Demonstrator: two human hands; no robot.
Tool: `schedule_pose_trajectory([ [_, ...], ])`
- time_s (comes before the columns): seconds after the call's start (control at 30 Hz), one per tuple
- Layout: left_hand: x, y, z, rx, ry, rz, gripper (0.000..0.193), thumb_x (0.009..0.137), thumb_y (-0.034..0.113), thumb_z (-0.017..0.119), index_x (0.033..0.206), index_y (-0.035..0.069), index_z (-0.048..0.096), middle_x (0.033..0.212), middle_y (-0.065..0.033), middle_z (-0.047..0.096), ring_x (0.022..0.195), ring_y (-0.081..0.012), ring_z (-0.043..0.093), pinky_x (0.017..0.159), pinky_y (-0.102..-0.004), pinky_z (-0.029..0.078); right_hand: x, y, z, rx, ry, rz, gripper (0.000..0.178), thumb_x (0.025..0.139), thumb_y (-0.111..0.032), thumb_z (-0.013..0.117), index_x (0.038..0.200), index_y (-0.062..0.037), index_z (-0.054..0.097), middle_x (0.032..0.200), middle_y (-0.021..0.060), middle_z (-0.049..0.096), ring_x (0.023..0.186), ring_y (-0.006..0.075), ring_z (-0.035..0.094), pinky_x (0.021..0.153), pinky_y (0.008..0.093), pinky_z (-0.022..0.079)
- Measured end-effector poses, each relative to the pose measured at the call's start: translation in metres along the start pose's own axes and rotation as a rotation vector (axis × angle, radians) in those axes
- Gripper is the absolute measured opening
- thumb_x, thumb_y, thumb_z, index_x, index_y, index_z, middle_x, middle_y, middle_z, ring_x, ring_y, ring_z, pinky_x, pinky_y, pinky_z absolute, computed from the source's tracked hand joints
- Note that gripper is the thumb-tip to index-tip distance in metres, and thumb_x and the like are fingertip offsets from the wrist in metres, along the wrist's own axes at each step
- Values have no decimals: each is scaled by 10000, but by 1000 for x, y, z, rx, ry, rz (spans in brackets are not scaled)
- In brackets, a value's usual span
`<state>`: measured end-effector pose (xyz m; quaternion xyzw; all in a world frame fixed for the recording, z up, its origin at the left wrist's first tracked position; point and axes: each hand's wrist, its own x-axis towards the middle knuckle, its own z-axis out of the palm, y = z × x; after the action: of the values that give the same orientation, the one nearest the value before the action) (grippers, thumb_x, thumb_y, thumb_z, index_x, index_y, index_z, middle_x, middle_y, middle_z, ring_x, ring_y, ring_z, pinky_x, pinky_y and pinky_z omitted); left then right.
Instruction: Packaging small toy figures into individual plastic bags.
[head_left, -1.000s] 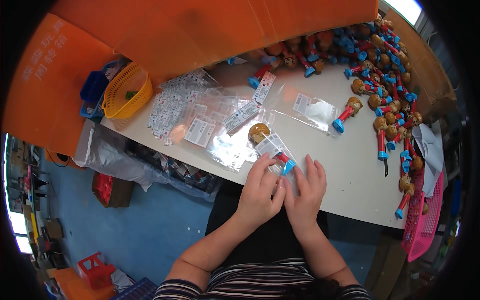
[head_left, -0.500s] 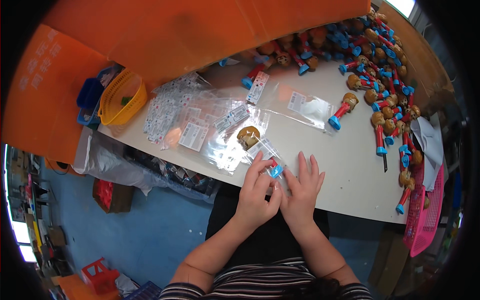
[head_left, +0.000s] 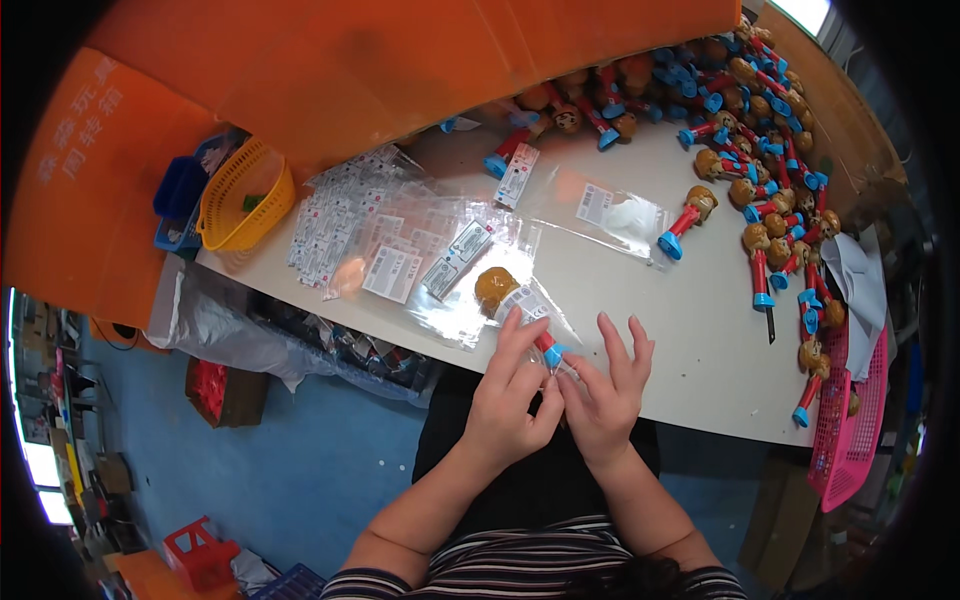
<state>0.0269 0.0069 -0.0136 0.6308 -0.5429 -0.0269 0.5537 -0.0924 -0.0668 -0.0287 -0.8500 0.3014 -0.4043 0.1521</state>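
Observation:
A toy figure with a brown head (head_left: 494, 289), red body and blue base lies at the table's near edge inside a clear plastic bag (head_left: 560, 318). A white printed label covers part of the figure. My left hand (head_left: 514, 396) pinches the bag's near end between thumb and fingers, by the blue base. Close beside it, my right hand (head_left: 606, 398) pinches the same end, its other fingers stretched out. The exact grip at the fingertips is partly hidden. Left of the figure, a white printed slip (head_left: 457, 259) rests on other clear bags.
A heap of similar figures (head_left: 770, 160) fills the far right, with one single figure (head_left: 687, 222) nearer me. Flat labelled bags (head_left: 345, 215) lie at left beside a yellow basket (head_left: 245, 200). An orange panel (head_left: 400, 60) rises behind; a pink basket (head_left: 850, 430) hangs at right.
The bagged figure has rolled over: its face showed before, now the back of its brown head does. The white slip has shifted slightly left and tilted more steeply.

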Motion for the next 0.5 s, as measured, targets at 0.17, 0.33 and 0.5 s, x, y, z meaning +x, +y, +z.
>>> schedule_pose_trajectory([
  [0.17,-1,-3,-3,-49,-129,-9,90,748,-41,610,766,-31,523,1288,-258,554,1295,-524,437,1080,-525,373,-4,15,3,206,-3,3,240,680,-33,794,896,-56,693,1251,152,623,1090,378,596,1009,531,393],
  [0.33,-1,-2,-8,-48,-207,1,88,736,-52,595,777,-34,519,1303,-247,553,1294,-559,404,1097,-548,341,-11,16,6,289,34,-13,302,661,18,811,897,-17,626,1174,170,652,866,289,688,800,375,550],
  [0.5,-1,-1,-12,-39,-269,11,94,725,-54,587,787,-41,517,1317,-229,554,1307,-567,378,1102,-555,335,-4,15,4,509,16,284,388,713,40,813,979,-24,537,1104,156,650,850,183,674,728,283,563],
])
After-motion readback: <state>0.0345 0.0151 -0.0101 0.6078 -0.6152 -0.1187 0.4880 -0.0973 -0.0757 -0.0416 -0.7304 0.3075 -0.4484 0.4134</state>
